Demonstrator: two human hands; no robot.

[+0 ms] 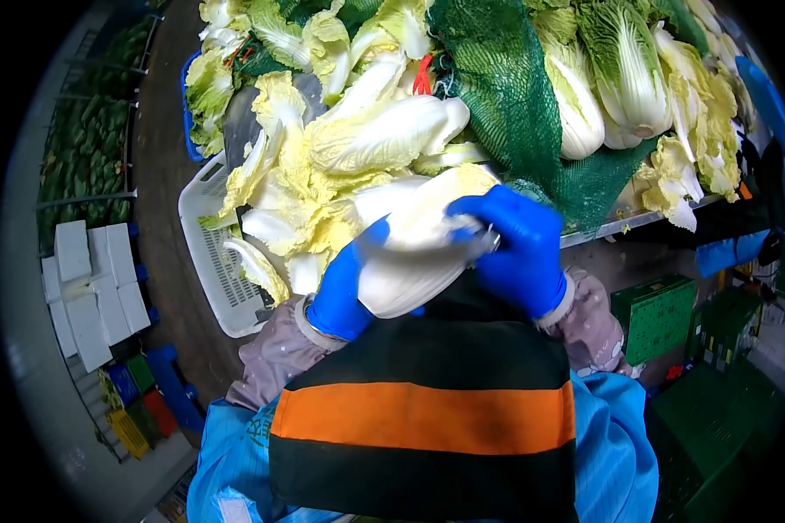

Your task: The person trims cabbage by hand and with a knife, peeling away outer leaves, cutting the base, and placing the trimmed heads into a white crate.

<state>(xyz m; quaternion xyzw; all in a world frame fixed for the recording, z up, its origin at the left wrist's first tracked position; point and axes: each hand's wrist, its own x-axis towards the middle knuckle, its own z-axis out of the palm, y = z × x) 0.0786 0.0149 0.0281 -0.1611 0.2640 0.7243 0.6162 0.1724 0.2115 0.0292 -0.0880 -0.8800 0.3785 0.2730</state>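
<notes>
My left hand [344, 289], in a blue glove, wraps the side of a trimmed napa cabbage [401, 286] held in front of my chest. My right hand [519, 248], also gloved in blue, is closed round what looks like a knife [427, 254]; its blade is smeared by motion and lies across the cabbage. The handle is hidden in the fingers. Just beyond both hands, loose yellow-white cabbage leaves [292, 209] are heaped up, with another stripped cabbage [379, 139] on top.
A white plastic basket [202, 248] stands at the left under the leaves. Green mesh sacking [506, 96] lies ahead, beside whole cabbages [624, 74] at the right. A green crate [652, 318] sits low on the right. White boxes [87, 301] are stacked far left.
</notes>
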